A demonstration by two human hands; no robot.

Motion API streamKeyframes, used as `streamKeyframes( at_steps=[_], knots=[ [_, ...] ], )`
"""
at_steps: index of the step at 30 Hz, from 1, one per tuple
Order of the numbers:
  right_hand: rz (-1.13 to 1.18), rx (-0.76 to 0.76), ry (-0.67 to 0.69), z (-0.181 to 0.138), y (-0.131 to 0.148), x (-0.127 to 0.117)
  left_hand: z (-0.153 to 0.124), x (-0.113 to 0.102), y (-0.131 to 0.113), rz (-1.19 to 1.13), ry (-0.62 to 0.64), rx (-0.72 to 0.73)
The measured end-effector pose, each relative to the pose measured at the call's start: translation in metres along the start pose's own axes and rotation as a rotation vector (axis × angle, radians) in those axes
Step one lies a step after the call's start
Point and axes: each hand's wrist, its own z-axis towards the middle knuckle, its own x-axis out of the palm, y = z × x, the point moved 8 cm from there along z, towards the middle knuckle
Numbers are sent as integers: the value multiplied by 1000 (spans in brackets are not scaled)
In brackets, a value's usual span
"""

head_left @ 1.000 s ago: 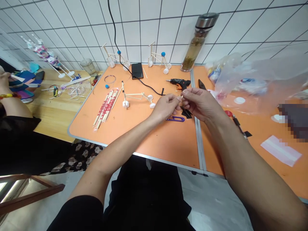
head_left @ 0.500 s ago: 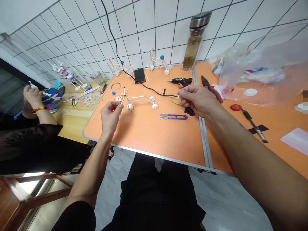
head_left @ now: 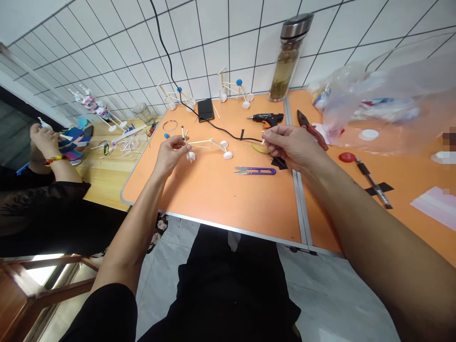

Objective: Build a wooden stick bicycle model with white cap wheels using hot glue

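Supporting the rest: orange table (head_left: 221, 204); right hand (head_left: 288, 147), closed in a pinch; left hand (head_left: 170, 156), curled at an upright post (head_left: 183, 132) (grip indeterminable) of the wheeled stick model (head_left: 211, 141), standing left of centre; purple snips (head_left: 251, 170); pale stick piece (head_left: 263, 141), held by the right hand.

White-wheeled stick frame (head_left: 201, 143) upright on orange table (head_left: 213, 199) — pale stub (head_left: 263, 141) in right hand (head_left: 290, 146)

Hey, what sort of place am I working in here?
Probably a small craft workspace, perhaps at home, though I can't be sure. A glue gun and purple-handled snips lie on the orange table, along with a wheeled stick model.
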Motion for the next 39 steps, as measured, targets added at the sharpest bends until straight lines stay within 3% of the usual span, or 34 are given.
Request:
streamKeyframes(
  at_steps=[19, 39],
  knots=[
    [-15, 8, -18, 1, -2, -1, 19, 10, 0, -12, -24, 18],
    [-42, 19, 18, 1, -4, -2, 81, 29, 6, -71, 96, -83]
  ],
)
